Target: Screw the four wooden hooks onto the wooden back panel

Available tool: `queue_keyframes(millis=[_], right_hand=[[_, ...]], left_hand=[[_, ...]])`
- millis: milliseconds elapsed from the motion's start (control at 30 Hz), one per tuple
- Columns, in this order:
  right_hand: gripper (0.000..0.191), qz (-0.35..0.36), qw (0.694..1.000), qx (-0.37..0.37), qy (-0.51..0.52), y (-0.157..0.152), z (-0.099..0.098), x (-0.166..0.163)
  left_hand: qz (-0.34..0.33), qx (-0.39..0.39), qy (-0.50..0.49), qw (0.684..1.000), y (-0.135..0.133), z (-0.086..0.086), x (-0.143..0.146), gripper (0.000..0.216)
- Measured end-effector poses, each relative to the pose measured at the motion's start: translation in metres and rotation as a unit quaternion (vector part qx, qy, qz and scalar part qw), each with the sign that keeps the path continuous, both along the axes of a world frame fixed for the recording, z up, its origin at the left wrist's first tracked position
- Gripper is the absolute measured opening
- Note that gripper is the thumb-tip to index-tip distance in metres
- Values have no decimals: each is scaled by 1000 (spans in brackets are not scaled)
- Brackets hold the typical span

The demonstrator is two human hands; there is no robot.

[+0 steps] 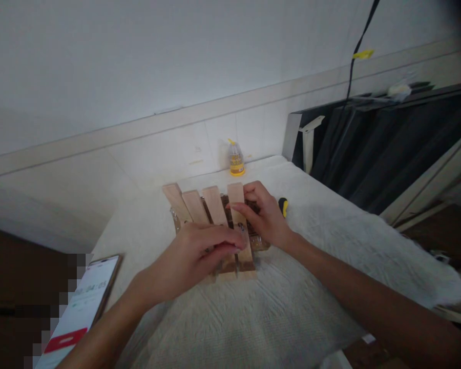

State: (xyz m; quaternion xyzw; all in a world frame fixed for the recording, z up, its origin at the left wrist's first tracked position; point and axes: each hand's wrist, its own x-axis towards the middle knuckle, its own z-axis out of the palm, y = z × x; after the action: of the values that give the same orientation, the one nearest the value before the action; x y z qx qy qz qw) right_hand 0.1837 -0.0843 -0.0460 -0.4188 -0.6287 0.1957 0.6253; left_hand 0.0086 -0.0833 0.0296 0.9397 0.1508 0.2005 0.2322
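Several light wooden slats (pixel 200 205) lie side by side, fanned out, on a white textured cloth (pixel 292 297). Clear plastic wrapping shows under them. My left hand (pixel 192 259) rests over the near ends of the slats, its fingers bent and pressed down on them. My right hand (pixel 263 215) grips the rightmost slat (pixel 236 197) from the right side, with the fingers curled over it. A yellow-and-black tool handle (pixel 283 206) pokes out just behind my right hand.
A small clear jar with a yellow base (pixel 236 159) stands at the far edge near the wall. A phone with a lit screen (pixel 84 307) lies at the near left. Dark panels (pixel 380 148) and a hanging black cable (pixel 359 43) stand at the right.
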Motion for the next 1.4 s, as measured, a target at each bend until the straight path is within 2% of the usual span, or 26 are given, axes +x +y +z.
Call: queue_keyframes(millis=[133,333,400,600,733,933,1100,1400], right_hand=[[18,-2,1000,-9,14,0,-1,0],[17,20,1000,6,6,0,2,1],[17,17,1000,9,4,0,2,1],[20,5,1000,5,4,-1,2,1],[20,2,1000,7,-2,-1,3,1],[16,1,1000,3,-10,-2,5,1],[16,12,1000,13,-12,-2,7,0],[20,21,999,22,-10,-2,8,1]], left_hand=[[-13,16,-26,999,6,-4,1,14],[32,15,-51,998,10,-11,3,10],[22,11,-50,998,10,-12,4,10],[-13,11,13,1000,9,-12,6,19],[-3,6,34,999,11,-14,5,20],[12,13,34,999,11,-19,7,18],[-4,19,35,999,11,-23,9,18],[-10,118,51,992,8,-25,16,19]])
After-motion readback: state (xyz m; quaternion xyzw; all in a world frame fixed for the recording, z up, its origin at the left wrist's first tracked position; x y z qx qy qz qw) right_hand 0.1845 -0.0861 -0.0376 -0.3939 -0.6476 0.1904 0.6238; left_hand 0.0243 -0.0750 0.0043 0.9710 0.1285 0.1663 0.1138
